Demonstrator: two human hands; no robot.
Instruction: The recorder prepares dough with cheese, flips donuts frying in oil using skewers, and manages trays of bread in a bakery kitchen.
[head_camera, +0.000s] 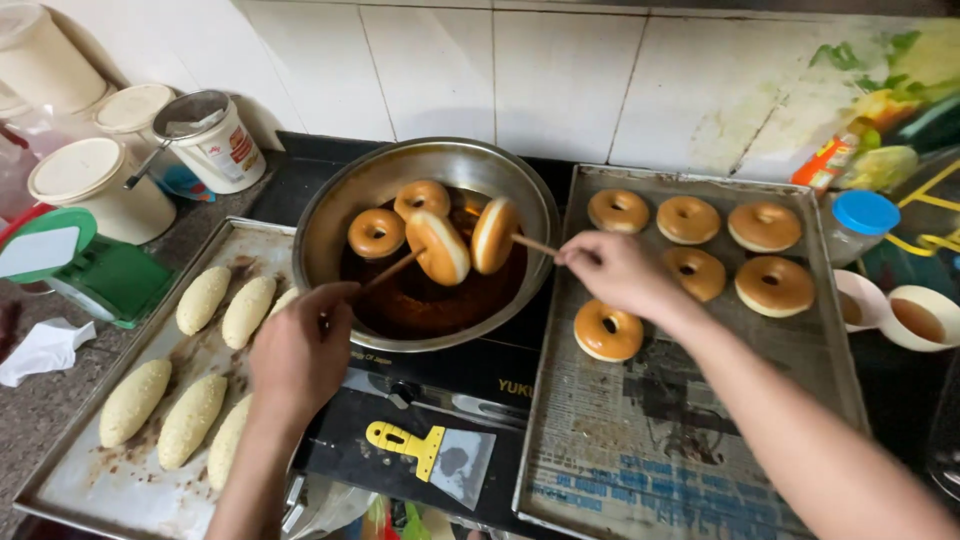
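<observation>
Frying's at the lift-out stage, looks like. Left hand (300, 350) has its fingers wrapped round a wooden stick (392, 270) with one browned doughnut (438, 247) threaded on it; right hand (615, 270) pinches a second stick (533, 244) carrying another doughnut (494, 234). Both hang over the oil in the metal pan (350, 195). Next move probably needs a steady swing across to the paper-lined tray (700, 430) without dripping.

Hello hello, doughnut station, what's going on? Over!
Left hand and right hand each grip a wooden stick. Two doughnuts lifted on sticks over the oil pan. Nothing in the way.
</observation>
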